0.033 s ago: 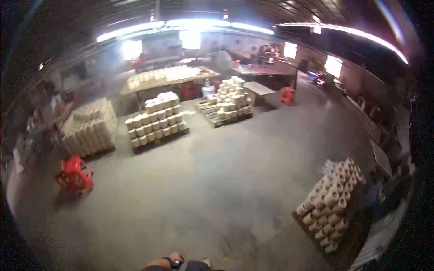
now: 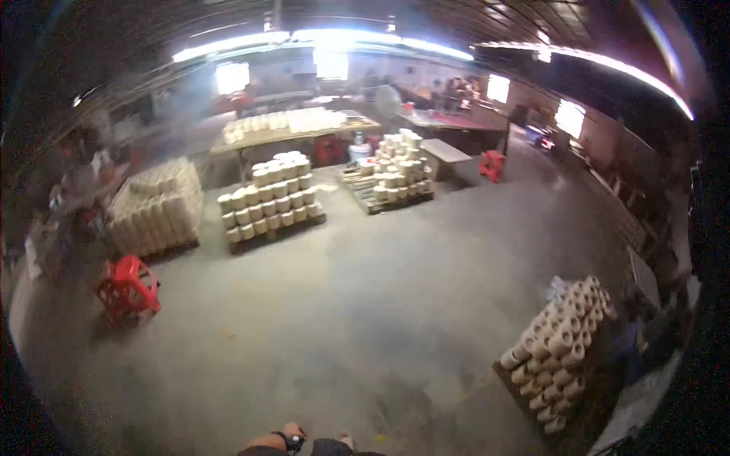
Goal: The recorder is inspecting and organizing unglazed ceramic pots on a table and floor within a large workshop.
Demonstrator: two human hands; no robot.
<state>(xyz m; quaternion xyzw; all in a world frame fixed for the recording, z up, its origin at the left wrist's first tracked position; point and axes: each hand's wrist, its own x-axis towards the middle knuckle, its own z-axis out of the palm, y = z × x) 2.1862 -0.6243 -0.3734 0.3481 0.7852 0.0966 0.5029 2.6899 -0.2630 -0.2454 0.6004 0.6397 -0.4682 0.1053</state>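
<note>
Slightly turned since the earlier frame, the view shows hollow cream cylinders (image 2: 561,346) stacked at right, well apart from the bare left hand (image 2: 293,431); I cannot tell whether its fingers are spread or curled. Left stands a red plastic stool (image 2: 131,289).

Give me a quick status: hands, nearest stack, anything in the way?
Left hand low in view, grip unclear; right hand unconfirmed. Pale hollow cylinders stacked at right, untouched. Possible obstacle: red stool, off left.

Stool (image 2: 131,287) at left, cylinder stack (image 2: 559,346) at right, loaded pallet (image 2: 278,235) beyond, table (image 2: 304,136) behind it
</note>
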